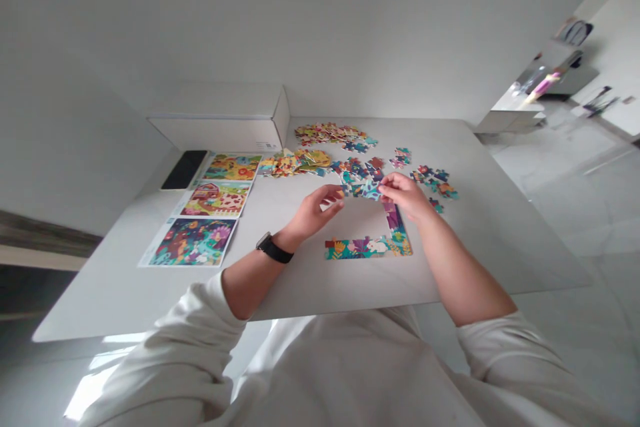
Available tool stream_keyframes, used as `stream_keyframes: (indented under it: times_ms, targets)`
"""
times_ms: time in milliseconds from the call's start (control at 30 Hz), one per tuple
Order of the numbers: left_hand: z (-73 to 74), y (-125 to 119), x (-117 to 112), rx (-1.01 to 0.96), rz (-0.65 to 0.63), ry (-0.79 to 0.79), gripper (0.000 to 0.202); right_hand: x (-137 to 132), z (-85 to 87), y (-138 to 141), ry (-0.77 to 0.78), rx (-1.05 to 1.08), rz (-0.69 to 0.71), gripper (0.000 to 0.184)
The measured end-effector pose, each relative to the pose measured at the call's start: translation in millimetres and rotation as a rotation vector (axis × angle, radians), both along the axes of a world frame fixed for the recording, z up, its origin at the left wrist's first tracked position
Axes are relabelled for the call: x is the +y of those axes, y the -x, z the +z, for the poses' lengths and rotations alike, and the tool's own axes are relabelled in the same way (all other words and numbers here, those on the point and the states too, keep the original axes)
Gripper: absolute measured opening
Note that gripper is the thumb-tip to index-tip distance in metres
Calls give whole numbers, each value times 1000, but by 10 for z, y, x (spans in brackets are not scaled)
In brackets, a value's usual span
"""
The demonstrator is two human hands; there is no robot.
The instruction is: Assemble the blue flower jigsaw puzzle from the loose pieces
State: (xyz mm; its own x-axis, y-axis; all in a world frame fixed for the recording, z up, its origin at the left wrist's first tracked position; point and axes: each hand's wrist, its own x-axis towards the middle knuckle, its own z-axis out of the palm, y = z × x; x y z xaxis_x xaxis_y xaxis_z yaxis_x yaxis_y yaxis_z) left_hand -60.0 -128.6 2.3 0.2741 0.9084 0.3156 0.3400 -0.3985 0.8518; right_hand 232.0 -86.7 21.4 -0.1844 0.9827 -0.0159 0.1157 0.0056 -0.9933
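Note:
My right hand (403,193) pinches a light teal puzzle piece (371,189) by its right side, just over the pieces behind it. My left hand (323,207) is half curled, thumb apart from the fingers. Its fingertips are near the loose dark pieces, and I see nothing held in it. Below both hands lies a joined strip of puzzle (360,248) with a white rabbit and yellow flowers. At its right end, purple and teal pieces (393,217) run up towards my right wrist, making an L-shaped corner.
Loose yellow pieces (300,161), a far heap (327,133) and a few dark pieces (437,180) lie on the white table (300,287). Three picture sheets (195,241) are at left, beside a black phone (185,169) and a white box (220,130) against the wall.

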Motion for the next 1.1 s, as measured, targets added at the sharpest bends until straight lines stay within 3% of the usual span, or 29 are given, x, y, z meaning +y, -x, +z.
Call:
stream_keyframes:
  times_ms: [167,333,767,833,933,1033,1100]
  targets:
    - [-35,-92,8,-260,-74,202,56,-185,-80,409,23,-61,187,41]
    - [-83,-97,64,-410,-93,304,58,-190,-171,457,0,-107,202,36]
    - [-151,-80,88,-375,-36,312,52,-142,-265,421,-22,-137,207,37]
    - [-143,-60,72,-295,12,235,43,-135,-271,414,-8,-121,195,38]
    - [-79,-10,17,-59,44,-48,32,-131,-268,400,16,-105,188,39]
    - [-9,36,-43,195,-59,-336,37,-130,-275,389,22,-118,199,37]
    - [9,48,-67,313,-113,-430,38,-128,-287,386,18,-131,208,35]
